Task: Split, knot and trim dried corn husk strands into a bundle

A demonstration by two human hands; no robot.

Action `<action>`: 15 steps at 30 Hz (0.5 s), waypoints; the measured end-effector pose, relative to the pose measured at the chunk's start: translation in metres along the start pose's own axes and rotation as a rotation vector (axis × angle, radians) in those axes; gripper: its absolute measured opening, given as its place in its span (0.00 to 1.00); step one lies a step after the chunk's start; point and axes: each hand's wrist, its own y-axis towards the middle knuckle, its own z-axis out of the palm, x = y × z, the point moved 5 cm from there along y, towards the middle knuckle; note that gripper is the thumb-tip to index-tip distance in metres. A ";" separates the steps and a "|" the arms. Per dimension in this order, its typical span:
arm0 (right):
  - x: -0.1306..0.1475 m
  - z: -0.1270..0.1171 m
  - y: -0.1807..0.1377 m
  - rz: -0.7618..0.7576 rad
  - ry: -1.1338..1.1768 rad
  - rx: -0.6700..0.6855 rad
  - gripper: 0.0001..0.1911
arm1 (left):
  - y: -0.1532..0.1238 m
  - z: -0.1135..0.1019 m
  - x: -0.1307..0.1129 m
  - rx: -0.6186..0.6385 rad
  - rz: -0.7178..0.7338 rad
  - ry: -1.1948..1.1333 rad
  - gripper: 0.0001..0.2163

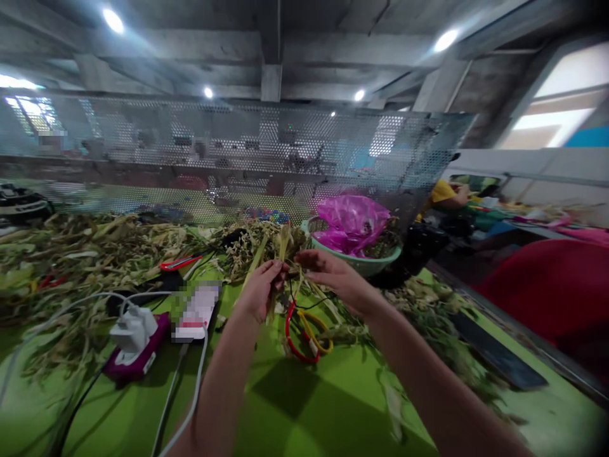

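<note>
My left hand (265, 289) is closed around a small bunch of dried plant stalks (284, 240), its thumb pressed against them. Just to the right, my right hand (335, 274) reaches toward the bunch, fingers and thumb apart and nothing visible between them. Below the hands, a red ring (288, 336) and a yellow ring (328, 343) hang or lie near a thin dark cord; I cannot tell what they are attached to. Loose dried stalks and leaves (242, 254) lie behind my hands on the green tabletop (342, 393).
A purple power strip with white plugs (136, 330) and a phone on a cable (197, 311) sit at left. Red-handled scissors or pliers (181, 263) lie behind them. A green basket (375, 261) holds a pink plastic bag (352, 222). A dark flat object (499, 349) lies at right.
</note>
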 end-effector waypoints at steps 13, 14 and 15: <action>-0.023 -0.012 0.002 -0.065 -0.372 -0.245 0.11 | 0.004 -0.013 -0.002 -0.124 0.063 0.245 0.11; -0.020 -0.013 0.000 -0.100 -0.481 -0.256 0.10 | 0.004 -0.015 -0.004 -0.160 0.085 0.280 0.11; -0.017 -0.013 -0.001 -0.130 -0.570 -0.256 0.10 | 0.003 -0.016 -0.005 -0.183 0.096 0.302 0.11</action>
